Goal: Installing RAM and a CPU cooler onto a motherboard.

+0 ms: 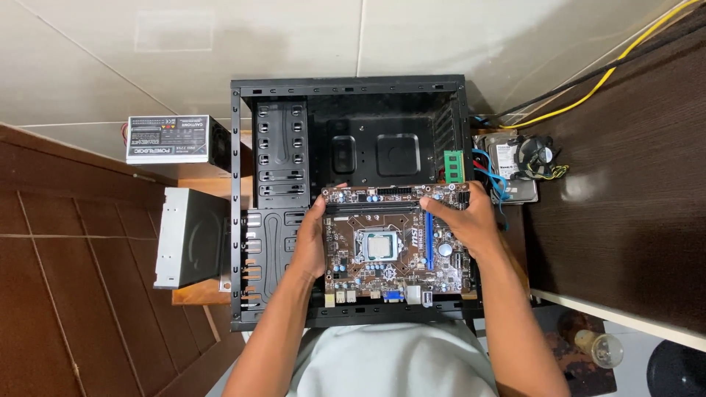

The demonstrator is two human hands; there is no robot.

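Head view: brown motherboard (393,246) at centre frame, held level over the open black computer case (239,206), its long axis running up–down the frame. Left hand (312,239) grips its left edge, right hand (463,220) its upper right edge, fingers curled and pinching the board. Free room lies in the case's upper bay; case walls flank both hands, drive cage (279,154) at upper left

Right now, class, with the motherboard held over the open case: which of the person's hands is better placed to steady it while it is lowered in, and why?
Probably the right hand: its fingers spread over the motherboard top, beside the blue slot. The left hand only grips the left edge, close to the case drive bays.
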